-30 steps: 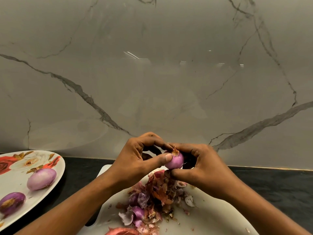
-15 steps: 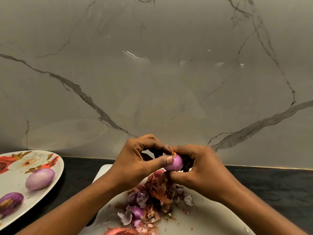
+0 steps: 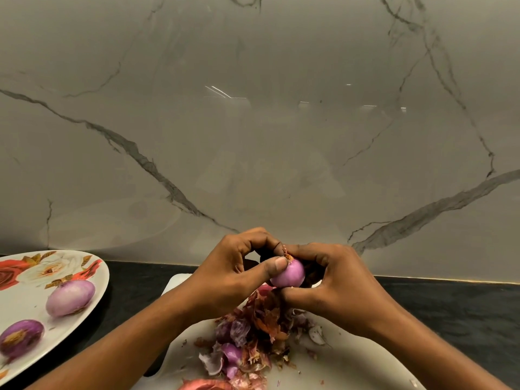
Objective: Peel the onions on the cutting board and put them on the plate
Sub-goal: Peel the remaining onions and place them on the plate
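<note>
1. I hold the onion [image 3: 288, 273] in the air with both hands, above the pile of peels [image 3: 253, 333] on the cutting board [image 3: 351, 361]; my right hand [image 3: 334, 285] cups it, fingers curled around its far side and thumb under it.
2. My left hand [image 3: 233, 274] has shifted over the last second: thumb and forefinger now pinch the dry tuft at the tip, where a second ago the thumb lay flatter on the side.
3. The onion looks smooth and pink, so I judge only that tip is left (nearly done).
4. Two peeled onions [image 3: 70, 298] already lie on the plate [image 3: 92, 294], left of the board on the dark surface [image 3: 450, 305].
</note>
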